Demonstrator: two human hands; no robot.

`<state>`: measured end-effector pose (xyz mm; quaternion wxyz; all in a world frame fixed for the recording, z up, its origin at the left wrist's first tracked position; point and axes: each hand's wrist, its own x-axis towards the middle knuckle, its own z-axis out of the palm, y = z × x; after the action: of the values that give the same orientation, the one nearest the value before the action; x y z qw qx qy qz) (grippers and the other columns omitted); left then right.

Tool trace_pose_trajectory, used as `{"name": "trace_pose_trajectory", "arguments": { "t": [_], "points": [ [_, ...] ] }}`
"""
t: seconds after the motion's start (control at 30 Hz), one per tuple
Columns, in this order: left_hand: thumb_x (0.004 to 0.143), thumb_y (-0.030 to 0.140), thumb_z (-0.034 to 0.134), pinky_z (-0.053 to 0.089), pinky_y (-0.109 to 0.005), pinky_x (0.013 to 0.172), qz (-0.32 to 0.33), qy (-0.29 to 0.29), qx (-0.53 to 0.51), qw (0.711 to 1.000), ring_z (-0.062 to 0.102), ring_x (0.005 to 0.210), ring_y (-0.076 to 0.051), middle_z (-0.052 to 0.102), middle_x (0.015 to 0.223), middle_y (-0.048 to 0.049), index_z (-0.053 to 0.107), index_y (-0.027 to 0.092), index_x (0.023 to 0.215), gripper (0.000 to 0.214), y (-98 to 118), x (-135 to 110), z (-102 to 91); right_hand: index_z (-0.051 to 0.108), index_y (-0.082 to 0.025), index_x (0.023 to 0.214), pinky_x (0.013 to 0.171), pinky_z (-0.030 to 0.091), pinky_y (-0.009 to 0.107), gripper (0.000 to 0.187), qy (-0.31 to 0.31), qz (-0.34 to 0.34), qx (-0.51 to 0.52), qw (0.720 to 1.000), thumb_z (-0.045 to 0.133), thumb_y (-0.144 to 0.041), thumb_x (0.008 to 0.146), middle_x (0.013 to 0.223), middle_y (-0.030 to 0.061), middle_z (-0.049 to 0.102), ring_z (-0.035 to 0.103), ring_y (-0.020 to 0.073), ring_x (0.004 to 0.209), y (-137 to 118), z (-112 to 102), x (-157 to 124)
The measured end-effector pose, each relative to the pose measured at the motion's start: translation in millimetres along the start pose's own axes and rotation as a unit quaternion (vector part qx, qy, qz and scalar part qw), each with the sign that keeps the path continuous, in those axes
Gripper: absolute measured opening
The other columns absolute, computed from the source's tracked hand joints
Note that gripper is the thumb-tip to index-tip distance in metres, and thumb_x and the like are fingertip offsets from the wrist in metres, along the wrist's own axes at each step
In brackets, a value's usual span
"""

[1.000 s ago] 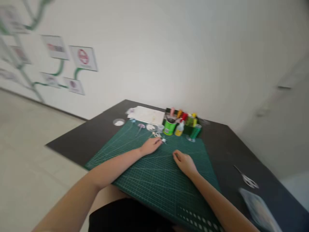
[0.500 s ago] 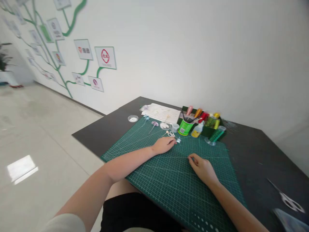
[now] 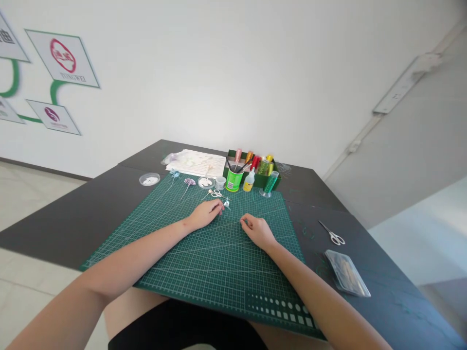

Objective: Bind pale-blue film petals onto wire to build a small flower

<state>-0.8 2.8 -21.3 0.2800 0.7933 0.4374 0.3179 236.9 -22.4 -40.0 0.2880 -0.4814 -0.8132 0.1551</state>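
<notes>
My left hand (image 3: 206, 214) rests over the green cutting mat (image 3: 204, 262), its fingers closed on a small pale blue flower (image 3: 226, 203) that pokes out past the fingertips. To the right, my right hand (image 3: 258, 231) is held in a pinch above the mat. Whatever is between its fingertips, perhaps a fine thread, is too small to make out. White-handled scissors (image 3: 216, 193) lie just beyond the flower. A purple flower on a stem (image 3: 189, 182) and a blue flower on a stem (image 3: 174, 173) lie farther left on the mat.
Behind the mat stand a green tin with brushes (image 3: 233, 181), a glue bottle (image 3: 248, 181), a small white tub (image 3: 220, 183) and a box of thread spools (image 3: 260, 181). A green spool (image 3: 270, 183) stands nearby. At right lie scissors (image 3: 333, 236) and a clear plastic case (image 3: 347, 273).
The head view has turned to the right, bringing the plastic case and the wall socket strip into sight. Both hands keep nearly the same pose over the mat.
</notes>
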Motion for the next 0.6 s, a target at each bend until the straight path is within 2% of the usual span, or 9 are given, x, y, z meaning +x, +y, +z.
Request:
{"name": "trace_pose_trajectory", "arguments": {
  "t": [0.07,0.13,0.2,0.27,0.33,0.4,0.6],
  "points": [
    [0.094,0.036,0.036,0.043,-0.025,0.065,-0.013,0.003,-0.074,0.997,0.053,0.062,-0.012,0.062,0.075,0.0,0.056,0.018,0.081,0.03,2.5,0.3,4.3,0.064,-0.019,0.079,0.051,0.029,0.022,0.021,0.005,-0.001,0.04,0.999,0.048,-0.03,0.088,0.051,-0.0069,0.031,0.035,0.0097,0.046,-3.2,0.5,-0.3],
    [0.092,0.04,0.037,0.043,-0.023,0.058,-0.025,-0.007,-0.183,0.983,0.053,0.061,-0.011,0.062,0.079,-0.0018,0.052,0.017,0.079,0.03,7.3,0.3,10.5,0.065,-0.018,0.08,0.051,0.029,0.022,0.022,0.001,-0.003,0.086,0.996,0.05,-0.032,0.088,0.051,-0.007,0.03,0.034,0.0093,0.046,-9.2,1.0,-0.9],
    [0.089,0.044,0.043,0.042,-0.021,0.051,-0.043,-0.047,-0.302,0.951,0.056,0.065,-0.012,0.062,0.088,-0.0047,0.047,0.017,0.078,0.029,14.6,-1.1,17.7,0.066,-0.018,0.081,0.05,0.029,0.022,0.022,-0.008,-0.005,0.125,0.992,0.052,-0.033,0.087,0.051,-0.007,0.031,0.032,0.009,0.047,-16.9,1.0,-2.0],
    [0.084,0.047,0.049,0.042,-0.02,0.048,-0.081,-0.095,-0.374,0.919,0.058,0.064,-0.011,0.061,0.087,-0.005,0.046,0.017,0.079,0.031,22.6,-4.2,23.9,0.067,-0.017,0.081,0.05,0.028,0.022,0.022,-0.005,0.002,0.155,0.988,0.053,-0.034,0.086,0.051,-0.0072,0.03,0.031,0.0088,0.048,-24.1,0.1,-3.6],
    [0.081,0.046,0.055,0.042,-0.02,0.048,-0.119,-0.131,-0.41,0.895,0.057,0.061,-0.011,0.059,0.079,-0.0031,0.049,0.016,0.078,0.03,29.6,-8.2,27.7,0.067,-0.017,0.08,0.049,0.026,0.022,0.024,0.004,0.014,0.183,0.983,0.054,-0.035,0.086,0.051,-0.0072,0.03,0.029,0.0087,0.048,-29.3,-1.9,-5.0],
    [0.08,0.04,0.057,0.044,-0.021,0.052,-0.129,-0.144,-0.439,0.878,0.054,0.06,-0.009,0.057,0.076,-0.0024,0.052,0.014,0.075,0.027,34.3,-11.5,27.9,0.065,-0.016,0.076,0.048,0.025,0.023,0.027,0.012,0.03,0.215,0.976,0.053,-0.038,0.086,0.05,-0.007,0.03,0.028,0.0087,0.048,-31.8,-5.0,-5.7],
    [0.076,0.024,0.056,0.039,-0.022,0.055,-0.121,-0.107,-0.507,0.847,0.043,0.054,-0.008,0.044,0.061,0.0021,0.05,0.014,0.063,0.017,38.3,-11.5,12.8,0.066,-0.015,0.077,0.045,0.022,0.023,0.029,0.068,0.097,0.281,0.952,0.056,-0.042,0.082,0.05,-0.0045,0.04,0.029,0.009,0.047,-23.9,-17.4,-1.8]
  ]
}}
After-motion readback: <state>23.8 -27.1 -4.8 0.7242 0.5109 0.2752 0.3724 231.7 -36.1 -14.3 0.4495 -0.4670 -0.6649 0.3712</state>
